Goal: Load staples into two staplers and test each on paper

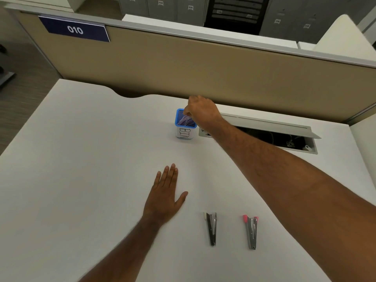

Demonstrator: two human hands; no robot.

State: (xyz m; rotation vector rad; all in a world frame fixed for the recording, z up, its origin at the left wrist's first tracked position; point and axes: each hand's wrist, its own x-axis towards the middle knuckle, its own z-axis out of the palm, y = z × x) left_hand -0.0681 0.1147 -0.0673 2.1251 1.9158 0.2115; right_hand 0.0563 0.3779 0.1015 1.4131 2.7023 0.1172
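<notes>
Two staplers lie on the white desk (81,159) near its front: a dark metal stapler (211,228) and, to its right, a grey stapler with pink ends (251,232). Both point toward me. My left hand (165,195) rests flat on the desk, fingers apart, holding nothing. My right hand (200,112) reaches over a blue mesh cup labelled "BIN" (184,133) at the back of the desk. Its fingertips are pinched at the purplish paper (184,122) sticking out of the cup. Whether they grip the paper is unclear.
An open cable tray (264,135) is set into the desk right of the cup. A tan partition (183,64) with a blue "010" sign (75,29) closes the desk's far edge. Grey lockers stand beyond it.
</notes>
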